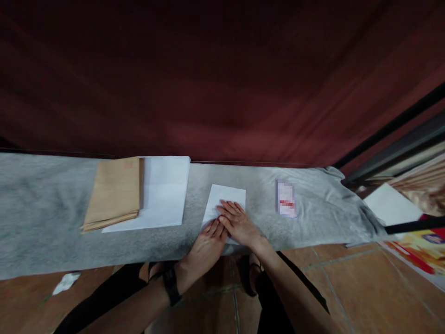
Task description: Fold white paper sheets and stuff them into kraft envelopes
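Note:
A white sheet of paper (222, 192), folded or small in size, lies on the grey cloth in front of me. My right hand (238, 225) rests flat on it, fingers stretched toward the upper left. From the lower left, my left hand (210, 241) lies on the paper's near part, its fingertips touching or tucked by the right hand. Both hands lie flat and grip nothing. The hands cover the lower half of the sheet. Left of them is a stack of larger white paper (165, 192), partly covered by brown envelopes (114, 190).
A small blurred pack (287, 199) with a red band lies to the right on the grey cloth (320, 208). Dark red fabric (222, 102) hangs behind the narrow surface. A white sheet (392, 204) and a colourful printed board (424, 253) stand at far right. White scrap (66, 283) lies on the tiled floor.

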A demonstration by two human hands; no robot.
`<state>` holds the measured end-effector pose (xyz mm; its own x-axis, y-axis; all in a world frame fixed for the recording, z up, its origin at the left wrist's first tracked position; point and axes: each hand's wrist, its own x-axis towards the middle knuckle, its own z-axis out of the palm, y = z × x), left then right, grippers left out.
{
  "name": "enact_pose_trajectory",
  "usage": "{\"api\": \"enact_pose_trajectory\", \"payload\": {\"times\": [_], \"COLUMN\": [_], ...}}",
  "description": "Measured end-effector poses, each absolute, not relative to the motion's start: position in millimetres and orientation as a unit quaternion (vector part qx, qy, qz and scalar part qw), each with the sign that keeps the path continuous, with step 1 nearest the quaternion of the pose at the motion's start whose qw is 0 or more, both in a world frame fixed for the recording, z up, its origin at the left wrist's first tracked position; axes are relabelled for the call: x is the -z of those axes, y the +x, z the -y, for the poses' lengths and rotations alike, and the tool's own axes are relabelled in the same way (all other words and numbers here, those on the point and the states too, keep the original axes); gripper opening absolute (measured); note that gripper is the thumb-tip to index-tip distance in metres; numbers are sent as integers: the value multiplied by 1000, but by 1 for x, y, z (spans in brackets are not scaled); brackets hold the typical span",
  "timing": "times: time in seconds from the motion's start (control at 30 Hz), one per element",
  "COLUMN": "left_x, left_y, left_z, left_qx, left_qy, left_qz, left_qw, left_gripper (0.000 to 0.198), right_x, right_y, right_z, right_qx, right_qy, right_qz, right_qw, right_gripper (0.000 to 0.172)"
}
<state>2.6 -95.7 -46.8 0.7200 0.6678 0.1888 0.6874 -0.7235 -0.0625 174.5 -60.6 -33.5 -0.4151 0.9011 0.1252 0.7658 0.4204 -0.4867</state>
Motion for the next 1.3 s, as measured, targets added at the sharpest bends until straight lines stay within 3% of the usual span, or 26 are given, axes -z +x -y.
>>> {"api": "enact_pose_trajectory", "payload": {"times": [0.37, 0.53, 0.7, 0.97, 1.1, 1.3], "left_x": [37, 35, 33, 15, 24, 33], "left_y": [6, 7, 8, 0, 0, 2], "left_z": [104, 106, 107, 94, 69, 27], "left_qx": [49, 46, 54, 156, 200, 227], "left_qy": [-924, -919, -921, -900, -849, -780], "left_qz": [368, 379, 379, 393, 484, 577], "left_qw": [88, 95, 67, -103, -78, -88], "left_gripper": [54, 56, 54, 51, 39, 43], "right_x": [51, 46, 40, 38, 37, 45], "right_y": [210, 219, 200, 189, 187, 185], "right_z": [41, 40, 53, 61, 59, 56], "right_qx": [-4, -8, -59, -87, -53, 9], "right_qy": [-633, -656, -574, -536, -594, -730], "right_qz": [768, 749, 808, 833, 793, 671], "right_qw": [92, 93, 119, 101, 126, 129], "right_gripper": [54, 56, 53, 51, 51, 56]}}
